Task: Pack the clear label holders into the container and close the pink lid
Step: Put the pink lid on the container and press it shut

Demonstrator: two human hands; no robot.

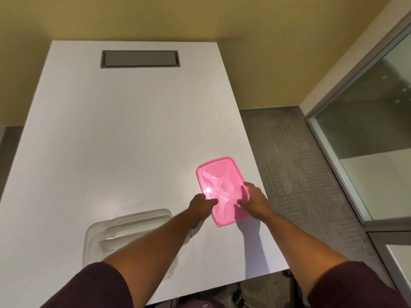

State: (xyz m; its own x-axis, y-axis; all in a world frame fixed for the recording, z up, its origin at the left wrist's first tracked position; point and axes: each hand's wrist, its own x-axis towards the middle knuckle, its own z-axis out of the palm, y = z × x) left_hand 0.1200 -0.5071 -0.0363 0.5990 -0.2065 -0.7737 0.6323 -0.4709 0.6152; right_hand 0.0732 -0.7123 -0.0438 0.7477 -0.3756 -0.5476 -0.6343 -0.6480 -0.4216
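Fingers first: our left hand (201, 207) is curled at the left long edge of the pink lid (222, 190), thumb on top, the other fingers tucked at or under the rim, so it looks like a pinch on that edge. Our right hand (253, 200) is on the opposite long edge, fingers bent and spread a bit over the top, thumb lying across the lid's near part. Whether the right fingertips actually hook under the rim, we can't tell.

Now big to small. We've got a white table (115, 134) filling most of the view, with a grey cable hatch (140, 59) set into it near the far edge. Off the table's right edge there's grey carpet (295, 178) and a glass partition (367, 134) in a metal frame, yellow wall behind everything.

Near the table's front edge, left of centre, sits the clear container (95, 232), open on top and partly hidden behind our left forearm. Inside it we can see the clear label holders (135, 227) lying flat in a stack, long sides running across the container.

The lid is over by the table's right edge, well apart from the container, tilted with one corner pointing toward us. A bright glare spot sits on it just beside our left thumb. Can't tell if it's lifted or still flat on the table.
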